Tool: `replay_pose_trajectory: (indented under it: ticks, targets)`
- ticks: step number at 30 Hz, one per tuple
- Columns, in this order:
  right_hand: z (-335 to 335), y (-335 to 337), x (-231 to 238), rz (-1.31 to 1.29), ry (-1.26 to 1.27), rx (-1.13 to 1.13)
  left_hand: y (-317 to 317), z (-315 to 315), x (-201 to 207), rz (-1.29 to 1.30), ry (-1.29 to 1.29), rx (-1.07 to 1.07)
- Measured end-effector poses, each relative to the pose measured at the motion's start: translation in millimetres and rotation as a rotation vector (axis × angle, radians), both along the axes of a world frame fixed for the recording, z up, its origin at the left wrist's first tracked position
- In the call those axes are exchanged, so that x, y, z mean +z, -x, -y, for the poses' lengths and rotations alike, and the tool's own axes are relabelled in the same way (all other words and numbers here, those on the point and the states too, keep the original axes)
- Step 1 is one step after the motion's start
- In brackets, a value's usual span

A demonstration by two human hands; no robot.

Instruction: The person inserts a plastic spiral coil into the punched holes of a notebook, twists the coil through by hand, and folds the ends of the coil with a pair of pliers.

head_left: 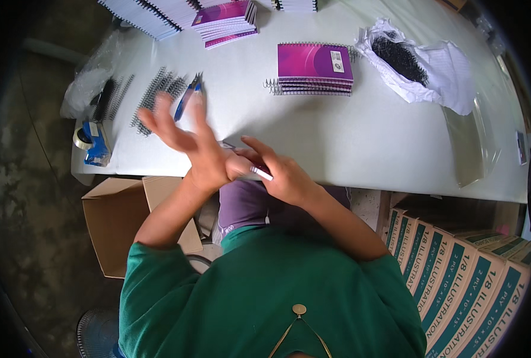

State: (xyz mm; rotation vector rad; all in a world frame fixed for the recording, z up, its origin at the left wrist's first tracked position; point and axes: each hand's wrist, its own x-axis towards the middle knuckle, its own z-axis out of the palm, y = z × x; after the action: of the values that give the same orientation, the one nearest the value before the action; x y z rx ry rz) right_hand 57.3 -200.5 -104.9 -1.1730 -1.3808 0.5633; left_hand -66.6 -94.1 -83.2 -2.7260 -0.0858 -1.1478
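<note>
My right hand [286, 176] grips a small purple notebook [262, 172] at the table's near edge. The notebook shows nearly edge-on, and most of it is hidden behind my hands. Held up beside it, my left hand [197, 149] has its fingers spread and slightly blurred. The heel of that hand overlaps the notebook in view; whether it touches cannot be told. Beyond my left fingers lie blue-handled pliers [187, 101] and a group of dark wire spiral coils [160, 89].
A stack of purple spiral notebooks [313, 62] stands mid-table, with another purple stack [227, 21] farther back. Black coils [403, 59] lie in white wrapping [456, 74] at right. A blue tape dispenser [97, 143] sits at left. Below are an open carton [116, 224] and printed boxes [456, 274].
</note>
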Motion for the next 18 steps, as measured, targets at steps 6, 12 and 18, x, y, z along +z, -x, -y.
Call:
replay_pose_trajectory:
  ticks: [6,12,18]
  targets:
    - [1,-15,9,-0.262,0.092,0.044,26,39,-47,-0.191,0.459,-0.391]
    - [0,-14,9,-0.246,0.165,-0.039,-12,10,54,-0.465,0.434,-0.079]
    - [-5,-14,3,-0.184,0.017,-0.116,-34,6,80,-0.497,0.452,-0.154]
